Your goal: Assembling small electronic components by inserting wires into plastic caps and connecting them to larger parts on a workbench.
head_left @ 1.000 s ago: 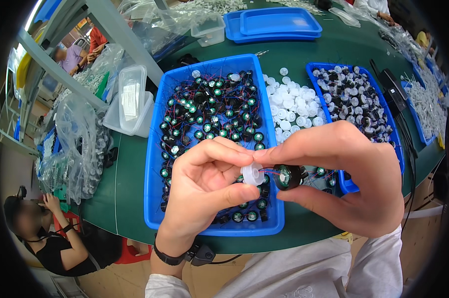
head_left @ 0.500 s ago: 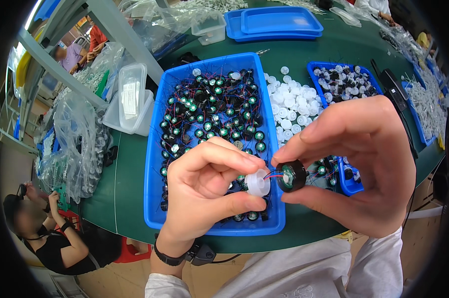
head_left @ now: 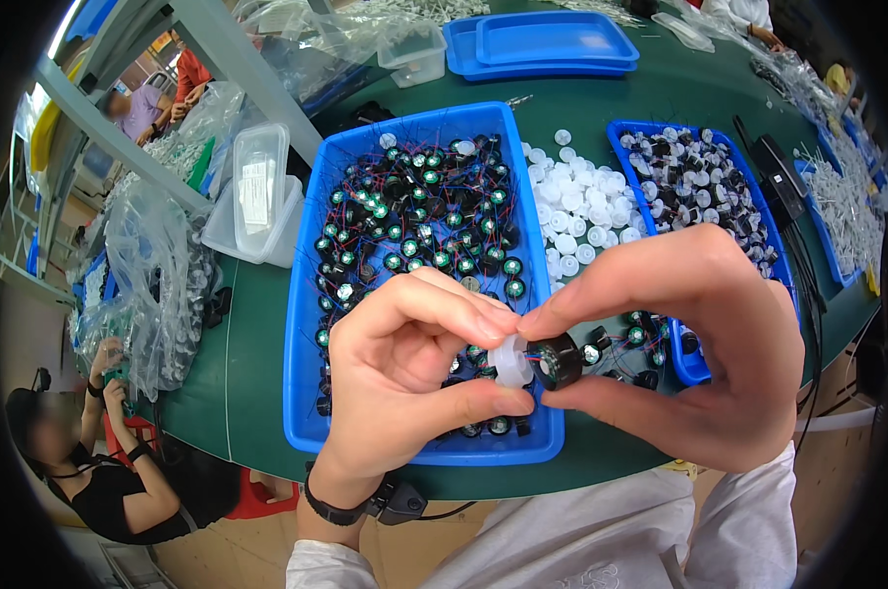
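Between thumb and index finger, my left hand (head_left: 404, 363) pinches a translucent white plastic cap (head_left: 511, 361). My right hand (head_left: 699, 344) grips a round black component (head_left: 557, 361) with a green circuit board in its face. Thin red and blue wires run from that component toward the cap, and the two almost touch. Under my hands lies a large blue tray (head_left: 301, 344) holding many similar black components with green boards and wires. Just beyond my right fingers is a pile of loose white caps (head_left: 586, 196) on the green table.
A second blue tray (head_left: 616, 133) at right holds components with caps on. Several loose components (head_left: 650, 339) lie under my right hand. Clear plastic boxes (head_left: 257, 201) and bags (head_left: 149, 285) stand at left, empty-looking blue trays (head_left: 557, 44) at the back. A co-worker (head_left: 100, 461) sits at lower left.
My right hand has moved slightly left, bringing the black component closer to the cap, so less wire shows between them. My left hand has stayed nearly in place.
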The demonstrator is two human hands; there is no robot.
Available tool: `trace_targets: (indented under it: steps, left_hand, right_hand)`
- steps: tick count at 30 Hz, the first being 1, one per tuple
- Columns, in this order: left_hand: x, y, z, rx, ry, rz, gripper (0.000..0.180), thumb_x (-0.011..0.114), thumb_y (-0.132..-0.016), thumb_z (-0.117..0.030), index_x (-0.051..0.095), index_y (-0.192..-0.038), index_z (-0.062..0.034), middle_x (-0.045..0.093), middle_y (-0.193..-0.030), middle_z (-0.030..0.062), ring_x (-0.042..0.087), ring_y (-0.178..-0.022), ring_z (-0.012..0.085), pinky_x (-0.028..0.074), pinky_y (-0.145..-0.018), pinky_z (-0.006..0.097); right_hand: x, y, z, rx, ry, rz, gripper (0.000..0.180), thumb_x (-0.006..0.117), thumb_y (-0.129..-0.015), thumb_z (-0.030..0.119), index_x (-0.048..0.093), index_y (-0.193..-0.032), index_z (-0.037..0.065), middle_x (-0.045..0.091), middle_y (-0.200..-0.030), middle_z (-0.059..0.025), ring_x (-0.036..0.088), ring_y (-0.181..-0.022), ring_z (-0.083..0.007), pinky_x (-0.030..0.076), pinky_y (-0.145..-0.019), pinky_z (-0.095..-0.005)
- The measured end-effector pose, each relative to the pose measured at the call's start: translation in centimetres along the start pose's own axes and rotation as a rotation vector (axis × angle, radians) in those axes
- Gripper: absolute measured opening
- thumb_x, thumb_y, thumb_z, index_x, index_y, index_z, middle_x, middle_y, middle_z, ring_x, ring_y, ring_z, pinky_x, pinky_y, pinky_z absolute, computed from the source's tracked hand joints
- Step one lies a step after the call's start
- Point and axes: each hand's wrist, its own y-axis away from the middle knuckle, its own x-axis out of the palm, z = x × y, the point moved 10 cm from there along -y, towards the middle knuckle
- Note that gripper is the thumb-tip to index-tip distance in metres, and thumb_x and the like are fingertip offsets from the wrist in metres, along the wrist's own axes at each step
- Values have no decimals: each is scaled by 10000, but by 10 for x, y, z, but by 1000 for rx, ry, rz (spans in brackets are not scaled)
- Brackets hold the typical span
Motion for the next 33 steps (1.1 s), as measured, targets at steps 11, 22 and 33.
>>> trace_targets:
  steps: [11,22,33]
  left_hand:
    - [-5,4,-2,11,-86,-58,354,737,-561,136,581,-863,36,566,-878,114,571,-902,199,474,-830,332]
    - [24,-1,-14,10,-375,22,709,826,-563,-182,469,-1139,28,485,-1180,169,470,-1108,229,344,-959,353]
    - [94,49,-2,-84,-205,-197,244,477,-801,-7,396,-1030,18,510,-1001,158,515,-920,204,391,-858,322]
  right_hand:
    - [3,0,-3,58,161,16,345,760,-572,-15,616,-886,-9,646,-858,-98,629,-757,-191,489,-662,-258]
    - [-18,26,15,62,149,-57,407,692,-597,-49,615,-989,27,595,-855,-97,594,-758,-213,490,-626,-274]
    - [-64,116,-4,99,-498,-488,341,645,-699,-76,553,-1026,-45,591,-973,-152,547,-931,-211,427,-816,-317]
